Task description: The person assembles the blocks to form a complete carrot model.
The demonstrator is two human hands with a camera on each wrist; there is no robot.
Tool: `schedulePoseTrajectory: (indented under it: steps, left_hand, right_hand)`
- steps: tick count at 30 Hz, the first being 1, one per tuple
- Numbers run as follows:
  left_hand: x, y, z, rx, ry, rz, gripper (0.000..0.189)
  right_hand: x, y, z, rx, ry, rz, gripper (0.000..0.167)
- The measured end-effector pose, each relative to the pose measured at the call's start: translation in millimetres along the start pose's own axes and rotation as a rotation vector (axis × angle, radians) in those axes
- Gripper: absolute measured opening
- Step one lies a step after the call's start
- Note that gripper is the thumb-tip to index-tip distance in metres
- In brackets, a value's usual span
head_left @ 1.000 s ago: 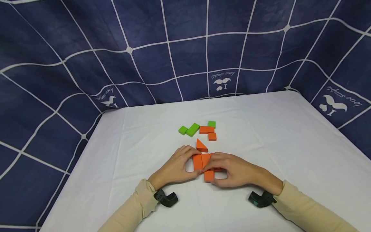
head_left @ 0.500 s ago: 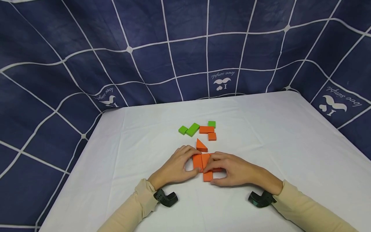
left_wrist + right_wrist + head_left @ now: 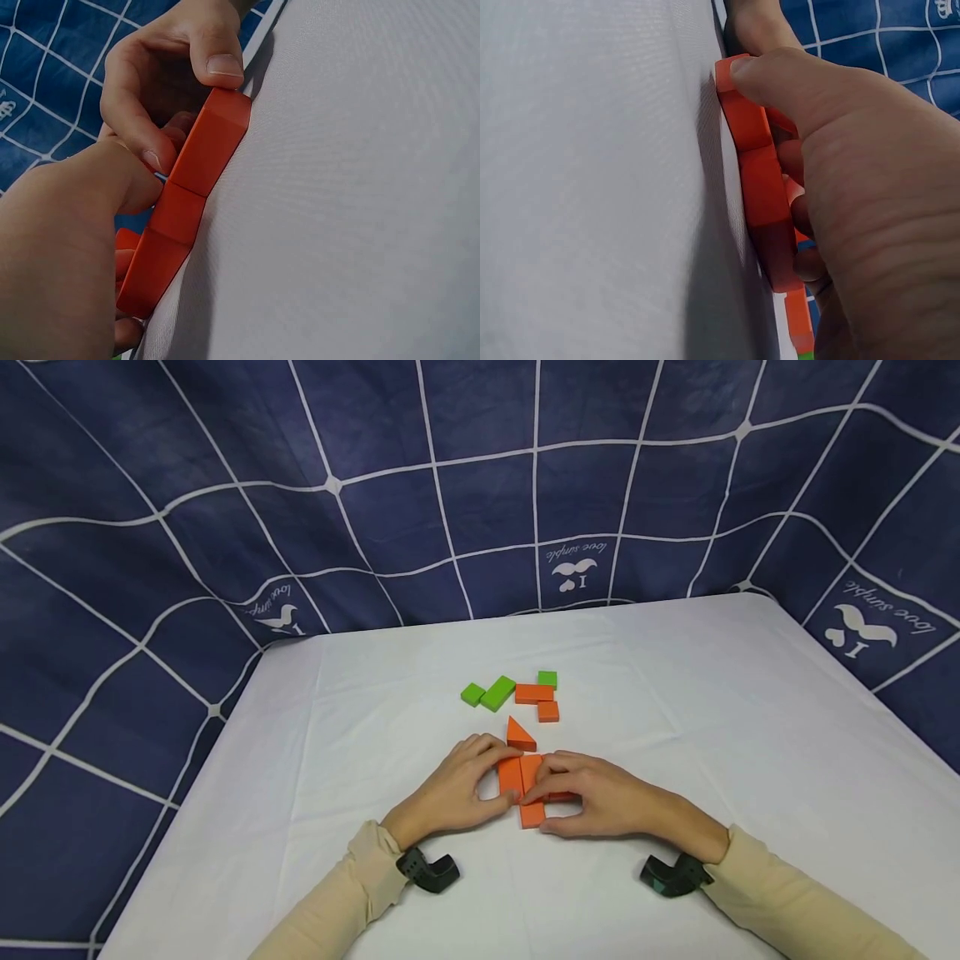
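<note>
Now I'm gripping double!
My right hand (image 3: pixel 603 795) is pinching the near orange block (image 3: pixel 532 816); beyond it, leftward, my left hand (image 3: pixel 453 787) is seemingly clamping another block (image 3: pixel 509 775).

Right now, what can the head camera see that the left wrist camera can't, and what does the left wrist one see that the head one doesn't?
Only the head view shows the two black wrist devices and all three green blocks whole.

Only the left wrist view clearly shows a thumbnail on the right hand, close up.

Both show parts of that hand and the left hand, orange blocks between them, the white cloth and the blue cloth with white lines.
</note>
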State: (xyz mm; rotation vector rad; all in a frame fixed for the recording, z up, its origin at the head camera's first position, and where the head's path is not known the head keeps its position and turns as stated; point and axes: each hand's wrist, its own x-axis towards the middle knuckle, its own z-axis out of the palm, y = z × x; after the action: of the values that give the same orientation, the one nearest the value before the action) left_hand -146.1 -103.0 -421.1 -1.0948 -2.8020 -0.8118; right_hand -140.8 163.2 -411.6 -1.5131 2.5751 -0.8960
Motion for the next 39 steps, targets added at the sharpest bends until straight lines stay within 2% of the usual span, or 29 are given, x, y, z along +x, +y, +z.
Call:
schedulePoseTrajectory:
  steps: [7, 15, 22, 28, 39]
  left_hand:
    - [-0.1, -0.9, 0.2, 0.000, 0.000, 0.005, 0.053]
    - [0.1, -1.1, 0.2, -0.003, 0.005, 0.003, 0.053]
    - [0.3, -0.2, -0.4, -0.009, 0.006, 0.000, 0.054]
    - [1.4, 0.6, -1.1, -0.005, -0.003, 0.001, 0.054]
    - [1.2, 0.0, -0.9, -0.013, -0.002, -0.006, 0.054]
  right_hand:
    - [0.3, -1.3, -0.8, 0.012, -0.016, 0.029, 0.029]
    - [0.1, 1.7, -0.7, 0.057, -0.002, 0.021, 0.026]
    - [-1.2, 8.6, 1.8, 0.183, 0.081, 0.030, 0.026]
    - [-0.9, 13.6, 4.0, 0.181, 0.167, 0.004, 0.024]
    - [-1.1, 14.5, 2.8, 0.173, 0.169, 0.026, 0.024]
